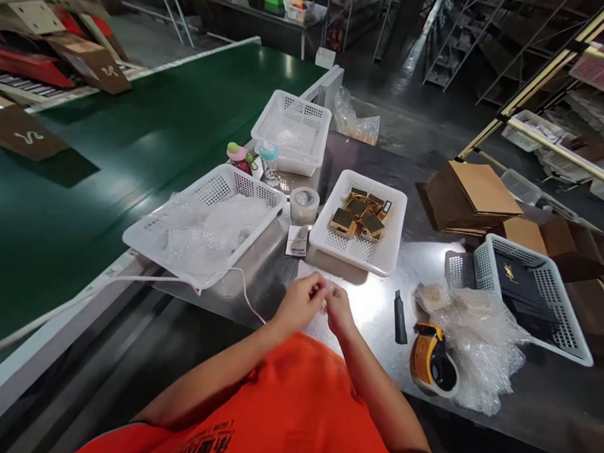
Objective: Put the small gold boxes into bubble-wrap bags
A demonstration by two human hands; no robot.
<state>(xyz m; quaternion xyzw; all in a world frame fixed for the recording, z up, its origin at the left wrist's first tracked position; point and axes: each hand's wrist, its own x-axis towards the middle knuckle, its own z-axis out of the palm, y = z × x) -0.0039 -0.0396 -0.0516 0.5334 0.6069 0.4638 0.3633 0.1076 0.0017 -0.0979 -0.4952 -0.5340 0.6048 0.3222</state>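
My left hand (301, 301) and my right hand (338, 308) meet over the near edge of the steel table (379, 303), fingers pinched together on a small clear item I cannot make out. A sheet of clear wrap lies under them. Just beyond stands a white basket (388, 247) holding several small gold boxes (357, 215). A roll of clear tape (303, 204) and a small labelled card (297, 240) sit to its left.
A white basket of clear bags (207, 222) lies left, another white basket (292, 129) behind it, with small bottles (252, 159) between. A black knife (401, 316), yellow tape dispenser (431, 359), bubble wrap (482, 341), basket with black boxes (529, 290) and cardboard (471, 194) are right. A green conveyor (109, 164) runs left.
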